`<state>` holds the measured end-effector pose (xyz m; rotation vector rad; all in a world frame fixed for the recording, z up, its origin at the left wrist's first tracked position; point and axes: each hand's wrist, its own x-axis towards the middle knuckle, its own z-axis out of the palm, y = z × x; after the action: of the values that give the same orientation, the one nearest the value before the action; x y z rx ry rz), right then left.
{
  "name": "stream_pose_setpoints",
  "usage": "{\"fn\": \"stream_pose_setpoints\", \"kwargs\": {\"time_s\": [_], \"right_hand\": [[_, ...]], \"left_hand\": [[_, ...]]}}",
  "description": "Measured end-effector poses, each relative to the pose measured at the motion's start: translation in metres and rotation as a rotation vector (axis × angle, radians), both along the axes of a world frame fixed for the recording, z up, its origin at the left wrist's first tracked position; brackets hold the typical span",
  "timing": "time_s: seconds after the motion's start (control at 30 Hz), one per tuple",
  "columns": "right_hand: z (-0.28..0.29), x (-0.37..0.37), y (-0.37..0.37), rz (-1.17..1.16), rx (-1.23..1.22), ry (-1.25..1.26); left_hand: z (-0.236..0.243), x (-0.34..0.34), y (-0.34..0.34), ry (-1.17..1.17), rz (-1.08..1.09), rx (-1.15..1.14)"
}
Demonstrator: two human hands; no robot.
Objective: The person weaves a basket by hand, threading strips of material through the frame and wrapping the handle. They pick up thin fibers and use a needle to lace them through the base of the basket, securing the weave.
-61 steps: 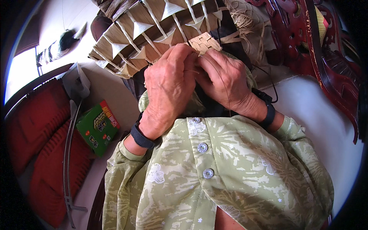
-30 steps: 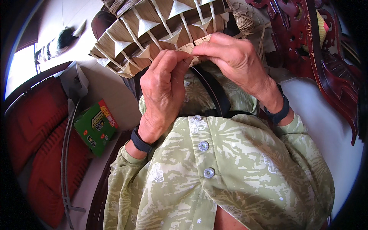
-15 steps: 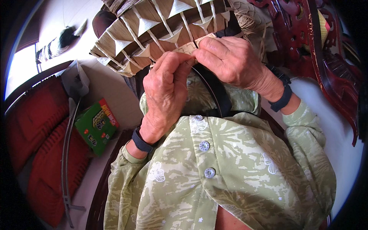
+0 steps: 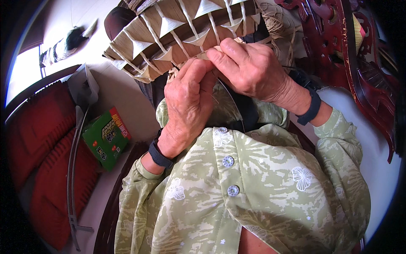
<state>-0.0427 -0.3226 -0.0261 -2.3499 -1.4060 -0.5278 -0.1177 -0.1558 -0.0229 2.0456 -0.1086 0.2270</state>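
My left hand [image 4: 188, 99] is closed, its fingertips pinched just below a large panel of tan palm-like strips [image 4: 182, 29] with pale triangular folds and twisted cords. My right hand [image 4: 249, 70] is also closed, reaching in from the right so that its fingers meet those of my left. They are at a pale woven piece along the panel's lower edge, mostly covered by my fingers; exactly what they grip is hidden. A dark strap [image 4: 243, 112] curves down beneath my hands over patterned green cloth.
Red cushions [image 4: 46, 127] lie at left beside a grey metal frame [image 4: 76, 144] and a green printed box [image 4: 105, 137]. A black-and-white object [image 4: 67, 44] is at upper left. A carved dark-red wooden chair [image 4: 321, 38] stands at right, near tangled tan fibres [image 4: 279, 29].
Over two seconds my right hand has moved up and rightward, covering more of the woven piece. My left hand dipped, then shifted slightly right. Both stay closed together at the fingertips.
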Motion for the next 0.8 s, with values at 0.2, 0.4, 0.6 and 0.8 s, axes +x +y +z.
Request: {"fn": "stream_pose_setpoints", "kwargs": {"time_s": [0.2,0.4,0.6,0.8], "right_hand": [[0.009,0.004,-0.002,0.006,-0.075,0.12],[0.011,0.004,-0.001,0.025,-0.118,0.141],[0.016,0.01,-0.014,0.071,-0.105,0.162],[-0.006,-0.007,-0.017,-0.057,0.109,0.104]], "left_hand": [[-0.002,0.0,0.0,-0.012,-0.008,0.017],[0.001,-0.003,0.0,0.019,-0.021,0.03],[-0.002,-0.003,0.0,0.049,0.01,0.007],[-0.006,-0.007,0.001,0.314,0.104,-0.332]]}}
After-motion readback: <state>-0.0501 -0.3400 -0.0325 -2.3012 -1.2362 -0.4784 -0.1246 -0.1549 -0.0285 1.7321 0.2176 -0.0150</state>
